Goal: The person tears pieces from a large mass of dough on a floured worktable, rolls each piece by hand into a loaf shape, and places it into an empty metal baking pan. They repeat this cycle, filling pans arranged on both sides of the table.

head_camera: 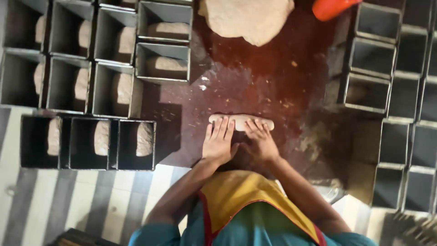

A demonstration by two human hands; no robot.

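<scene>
Dough roll (241, 121): pale log lying crosswise at mid-desk, near the front edge.
Left hand (218, 142): flat, fingers (221, 128) spread and pressed on the roll's left half — not clenched.
Right hand (261, 140): flat too, fingers on the roll's right half.
Desk (255, 77): dark, flour-dusted.
Dough mass (248, 17): far, central.
Filled tins (114, 86): left — dough inside.
Empty tins (396, 91): right.

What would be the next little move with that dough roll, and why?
Probably lifting the dough roll into a tin: both hands, left and right, lie flat on it, it already looks log-shaped, and the tins on the left hold similar pieces.
</scene>
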